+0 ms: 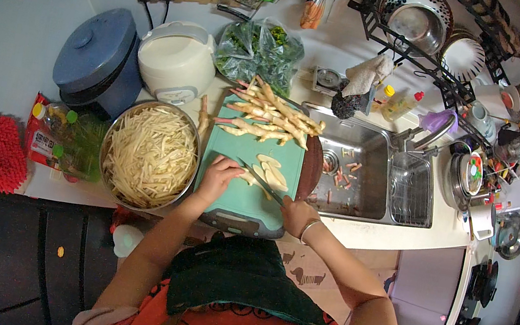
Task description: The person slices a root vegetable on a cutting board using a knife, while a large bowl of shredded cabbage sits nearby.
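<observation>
My right hand (299, 216) grips the handle of a kitchen knife (266, 185), its blade slanting up and left across a green cutting board (229, 146). Under the fingertips of my left hand (221, 176) a pale piece of young ginger (248, 178) is pressed to the board, partly hidden by the blade. Thin oval ginger slices (271, 171) lie just beyond the knife. Several peeled ginger roots (269, 112), some with pink tips, are heaped at the board's far end. To the left, a round metal bowl (105, 169) is full of pale shredded strips (152, 154).
A steel sink (356, 179) with pink-and-pale trimmings (341, 177) adjoins the board's right side. Behind the bowl stand a cream rice cooker (176, 61) and a blue lidded container (96, 55). Leafy greens in a plastic bag (258, 52) sit beyond the board. Bottles (81, 141) stand left.
</observation>
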